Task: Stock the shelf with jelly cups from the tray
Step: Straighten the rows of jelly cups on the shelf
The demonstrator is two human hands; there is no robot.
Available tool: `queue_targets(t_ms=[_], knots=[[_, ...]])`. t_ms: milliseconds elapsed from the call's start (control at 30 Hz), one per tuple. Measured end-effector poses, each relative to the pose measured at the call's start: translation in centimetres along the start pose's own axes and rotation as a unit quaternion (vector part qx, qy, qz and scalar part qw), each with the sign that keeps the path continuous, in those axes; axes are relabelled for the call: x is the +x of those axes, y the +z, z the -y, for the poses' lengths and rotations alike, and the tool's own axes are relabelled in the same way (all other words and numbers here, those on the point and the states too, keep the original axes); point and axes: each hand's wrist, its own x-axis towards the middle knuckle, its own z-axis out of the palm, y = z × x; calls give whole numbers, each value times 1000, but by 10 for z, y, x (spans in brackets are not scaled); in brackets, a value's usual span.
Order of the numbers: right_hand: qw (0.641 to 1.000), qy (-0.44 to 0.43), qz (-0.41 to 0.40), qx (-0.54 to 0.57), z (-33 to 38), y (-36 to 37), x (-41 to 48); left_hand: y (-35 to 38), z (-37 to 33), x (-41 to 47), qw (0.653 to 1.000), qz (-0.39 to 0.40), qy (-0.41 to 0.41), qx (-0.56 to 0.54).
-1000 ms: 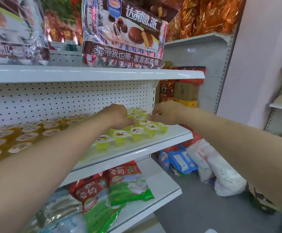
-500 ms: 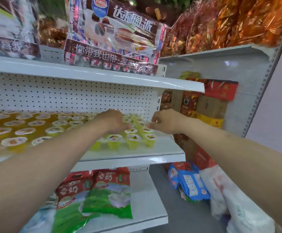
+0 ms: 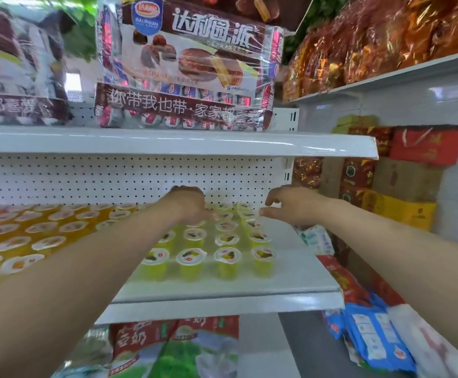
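Green jelly cups [image 3: 226, 257] with white lids stand in several rows on the white shelf [image 3: 222, 304]. Orange jelly cups [image 3: 45, 241] fill the same shelf to the left. My left hand [image 3: 189, 205] reaches over the back rows of green cups, back of the hand up, its fingertips touching lids there. My right hand [image 3: 290, 207] hovers at the right edge of the green block with fingers loosely curled and nothing in them. No tray is in view.
A pegboard back wall [image 3: 113, 178] closes the shelf behind the cups. The shelf above [image 3: 168, 144] carries large pie packs [image 3: 187, 66]. Red-green bags [image 3: 173, 347] lie on the lower shelf. Boxes [image 3: 402, 186] and blue packets [image 3: 372, 339] sit to the right.
My hands have drawn apart over the green cups. The right hand has come off the cups and moved right; the left hand stays at the back rows.
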Motion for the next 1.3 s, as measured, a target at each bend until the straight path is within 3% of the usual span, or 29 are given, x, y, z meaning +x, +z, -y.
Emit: queue_targets(t_ms=[233, 433, 700, 1067, 1300], knots=[[1000, 4, -14, 19, -10, 8, 89, 12, 41, 98, 998, -19, 29, -57], [995, 43, -35, 86, -16, 45, 154, 23, 59, 168, 999, 13, -2, -31], [995, 80, -5, 61, -16, 70, 190, 35, 52, 199, 983, -7, 27, -183], [988, 133, 9, 72, -22, 97, 209, 60, 11, 228, 983, 29, 23, -180], [991, 112, 10, 74, -24, 100, 209, 76, -1, 241, 992, 10, 2, -127]])
